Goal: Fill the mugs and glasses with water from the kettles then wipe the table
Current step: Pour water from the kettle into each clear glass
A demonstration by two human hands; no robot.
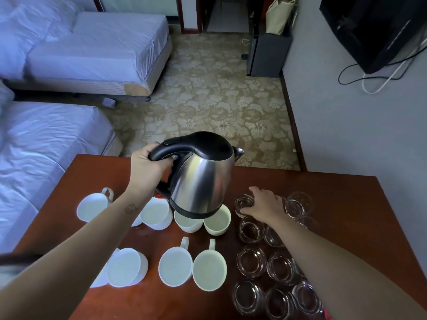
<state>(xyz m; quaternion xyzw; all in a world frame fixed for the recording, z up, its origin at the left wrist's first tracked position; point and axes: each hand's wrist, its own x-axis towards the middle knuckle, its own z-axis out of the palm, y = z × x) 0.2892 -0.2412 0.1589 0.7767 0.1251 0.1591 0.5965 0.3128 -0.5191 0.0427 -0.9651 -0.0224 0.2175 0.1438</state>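
Note:
My left hand (145, 165) grips the black handle of a steel kettle (203, 179), held in the air above the back row of white mugs (175, 266), spout pointing right. Several white mugs stand in two rows on the red-brown table (346, 197). To their right stand several clear glasses (251, 262). My right hand (265, 204) holds one glass (243, 202) at the back of that group, fingers curled round its rim. No water is seen leaving the spout.
Two beds with white sheets lie to the left, the nearer one (46, 144) close to the table's left edge. Patterned carpet lies beyond the table. A grey wall with a dark TV (379, 31) and cables runs along the right.

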